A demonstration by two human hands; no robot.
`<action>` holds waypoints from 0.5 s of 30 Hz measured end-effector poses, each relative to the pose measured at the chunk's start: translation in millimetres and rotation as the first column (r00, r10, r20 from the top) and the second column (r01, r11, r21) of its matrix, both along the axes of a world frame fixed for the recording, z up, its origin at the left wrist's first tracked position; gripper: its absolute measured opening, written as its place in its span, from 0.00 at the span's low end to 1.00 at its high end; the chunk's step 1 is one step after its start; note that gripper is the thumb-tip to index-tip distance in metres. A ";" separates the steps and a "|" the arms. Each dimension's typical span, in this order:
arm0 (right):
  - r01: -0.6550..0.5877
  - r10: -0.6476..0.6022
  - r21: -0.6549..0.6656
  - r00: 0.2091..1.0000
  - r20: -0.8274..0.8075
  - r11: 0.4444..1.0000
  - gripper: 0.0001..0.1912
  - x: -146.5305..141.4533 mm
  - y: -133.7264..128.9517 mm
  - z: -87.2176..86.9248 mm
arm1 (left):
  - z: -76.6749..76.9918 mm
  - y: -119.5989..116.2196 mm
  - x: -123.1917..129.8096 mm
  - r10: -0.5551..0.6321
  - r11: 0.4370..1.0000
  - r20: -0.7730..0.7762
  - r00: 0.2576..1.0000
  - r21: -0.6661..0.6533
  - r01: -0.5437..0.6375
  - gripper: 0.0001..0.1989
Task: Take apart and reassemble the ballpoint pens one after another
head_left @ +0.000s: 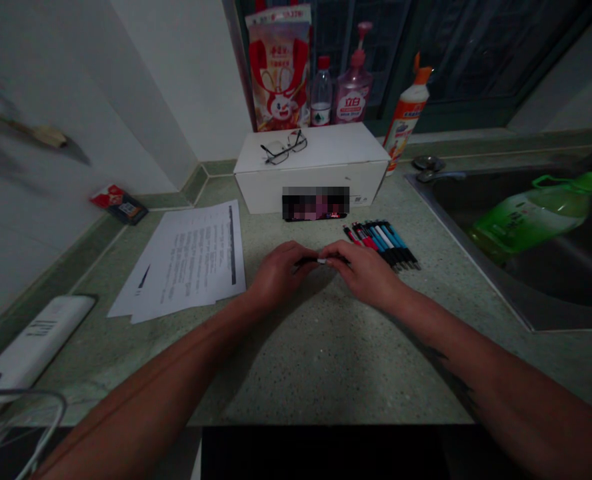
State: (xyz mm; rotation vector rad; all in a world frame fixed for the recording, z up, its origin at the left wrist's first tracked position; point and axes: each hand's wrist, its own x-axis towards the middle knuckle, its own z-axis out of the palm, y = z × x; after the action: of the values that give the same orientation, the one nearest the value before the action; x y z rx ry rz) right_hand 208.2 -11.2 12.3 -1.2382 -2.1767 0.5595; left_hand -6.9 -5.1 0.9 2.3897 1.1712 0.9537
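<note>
As your left hand (277, 273) and right hand (361, 270) meet above the speckled green countertop (326, 360), a black pen (306, 262) sits between them, the fingers (332, 252) of both hands closed on it and a small white piece showing where they nearly touch. At eight o'clock from your hands, a white plastic device (33, 340) lies along the wall, with a looped cable (21, 427) beside it, cut off by the lower edge of the view. Printed sheets (191, 263) lie at nine o'clock, a red packet (119, 203) beyond them at ten. At twelve o'clock, a white cardboard box (311, 167) carries eyeglasses (285, 147), a pixelated object (316, 203) against its front. At two o'clock, a row of pens (382, 243) lies side by side, apart from both hands: one pen is in your grip, the others remain there. At three o'clock, a green bottle (531, 217) lies in a steel sink (506, 313). Your fingers hide the pen's middle; the sheets' print is too small to read, and the pixelated object cannot be identified.
</note>
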 end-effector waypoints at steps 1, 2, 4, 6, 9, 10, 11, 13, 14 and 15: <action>-0.003 0.003 -0.005 1.000 0.000 1.000 0.10 -0.7 -0.3 0.4 | -0.2 -0.1 0.1 0.002 1.000 -0.003 1.000 0.002 -0.002 0.07; -0.003 0.003 -0.008 1.000 -0.004 1.000 0.10 -1.4 -0.4 0.2 | -0.4 -0.2 0.2 0.007 1.000 -0.002 1.000 0.004 -0.007 0.07; 0.004 -0.004 -0.004 1.000 -0.017 1.000 0.08 -2.1 -0.3 -1.2 | -1.2 -0.4 0.5 0.026 1.000 0.009 1.000 0.008 -0.026 0.07; 0.022 -0.022 0.009 1.000 -0.019 1.000 0.09 -1.6 0.6 -3.5 | -1.8 -0.5 0.7 0.034 0.999 0.019 0.999 0.007 -0.034 0.07; 0.047 -0.047 0.029 0.999 0.006 0.998 0.07 0.9 2.2 -5.8 | -1.5 -0.5 0.8 0.024 1.000 0.031 0.999 0.006 -0.024 0.06; 0.047 -0.048 0.032 0.999 0.016 0.998 0.06 1.7 2.5 -5.9 | -1.2 -0.5 0.8 0.022 1.000 0.029 0.999 0.005 -0.022 0.06; 0.044 -0.045 0.034 0.999 0.026 0.998 0.05 2.2 2.8 -5.7 | -0.9 -0.4 0.8 0.023 1.000 0.025 0.999 0.007 -0.024 0.06; 0.033 -0.035 0.033 0.998 0.047 0.999 0.06 2.6 3.0 -4.8 | -0.5 -0.3 0.6 0.030 0.999 0.014 0.999 0.016 -0.030 0.06; 0.027 -0.029 0.033 0.998 0.057 0.999 0.07 2.4 2.9 -4.3 | -0.4 -0.1 0.5 0.031 0.999 0.009 0.999 0.022 -0.031 0.06; 0.021 -0.024 0.033 0.997 0.067 0.999 0.08 2.1 2.8 -3.8 | -0.5 0.0 0.5 0.031 0.999 0.008 0.999 0.030 -0.031 0.06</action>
State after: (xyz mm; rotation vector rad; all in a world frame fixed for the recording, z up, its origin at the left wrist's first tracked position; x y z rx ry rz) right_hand 210.3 -8.4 8.5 -1.2797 -2.2157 0.4774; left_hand -6.4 -5.1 0.3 2.3957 1.2026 0.9956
